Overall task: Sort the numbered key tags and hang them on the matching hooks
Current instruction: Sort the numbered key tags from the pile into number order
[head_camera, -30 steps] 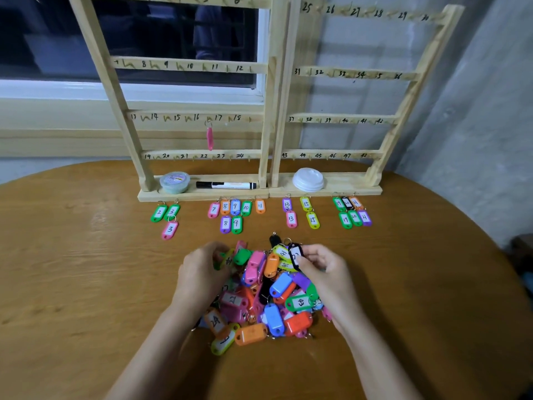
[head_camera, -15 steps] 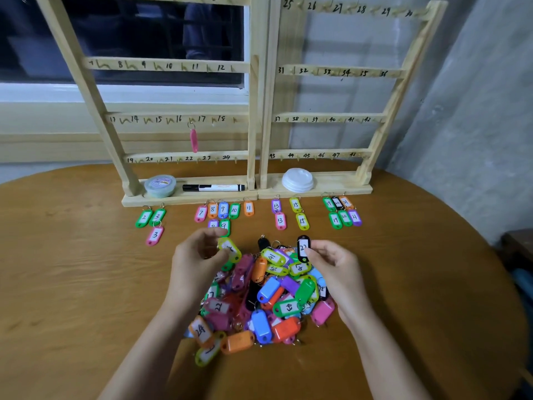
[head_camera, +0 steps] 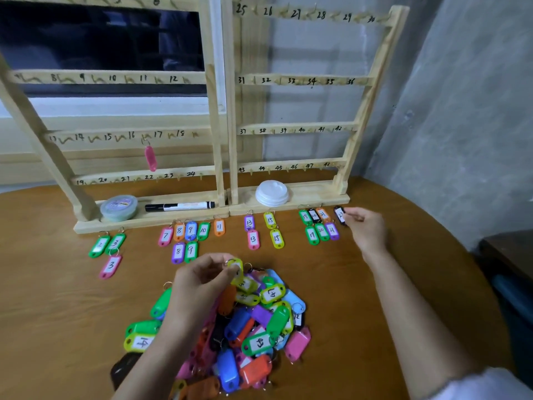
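The left hand (head_camera: pixel 199 281) partly hides the number on the yellow tag (head_camera: pixel 236 272); the number on the black tag (head_camera: pixel 340 215) is blurred. The rack (head_camera: pixel 215 82) is cut off above.

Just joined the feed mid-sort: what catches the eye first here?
A bright heap of key tags fills the near middle of the table, where the left hand pinches a yellow tag. The right hand holds a black tag at the right end of the sorted rows before the wooden rack. One pink tag alone hangs on it, by marks 16 and 17.
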A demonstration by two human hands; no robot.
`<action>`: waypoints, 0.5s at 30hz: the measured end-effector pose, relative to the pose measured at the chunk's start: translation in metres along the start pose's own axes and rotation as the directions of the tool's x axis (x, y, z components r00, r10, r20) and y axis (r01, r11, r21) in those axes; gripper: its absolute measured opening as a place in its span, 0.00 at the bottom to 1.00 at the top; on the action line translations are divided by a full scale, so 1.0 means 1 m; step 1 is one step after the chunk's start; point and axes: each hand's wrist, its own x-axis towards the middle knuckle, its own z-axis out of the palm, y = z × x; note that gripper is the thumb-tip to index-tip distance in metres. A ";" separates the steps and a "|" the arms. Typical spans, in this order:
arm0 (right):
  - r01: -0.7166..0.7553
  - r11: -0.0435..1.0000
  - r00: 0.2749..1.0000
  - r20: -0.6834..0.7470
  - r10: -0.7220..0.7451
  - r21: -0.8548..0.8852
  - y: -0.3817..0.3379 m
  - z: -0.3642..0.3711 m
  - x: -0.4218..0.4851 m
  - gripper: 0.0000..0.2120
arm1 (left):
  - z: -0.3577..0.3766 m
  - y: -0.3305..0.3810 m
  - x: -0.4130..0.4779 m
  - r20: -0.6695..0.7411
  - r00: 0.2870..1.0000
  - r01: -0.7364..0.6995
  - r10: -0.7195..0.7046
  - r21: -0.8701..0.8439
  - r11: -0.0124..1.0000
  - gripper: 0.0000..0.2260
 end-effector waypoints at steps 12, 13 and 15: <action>-0.081 0.983 0.993 0.068 0.093 -0.165 0.013 0.023 0.046 0.07 | 0.001 -0.007 0.000 -0.001 0.999 0.051 -0.051 -0.019 0.999 0.06; -0.074 0.985 0.995 0.060 0.084 -0.159 0.012 0.022 0.044 0.07 | 0.001 -0.006 0.000 0.000 0.999 0.055 -0.055 -0.022 0.998 0.06; -0.043 0.990 0.998 0.043 0.049 -0.133 0.008 0.016 0.038 0.06 | 0.001 -0.005 -0.001 0.000 0.998 0.059 -0.059 -0.026 0.998 0.07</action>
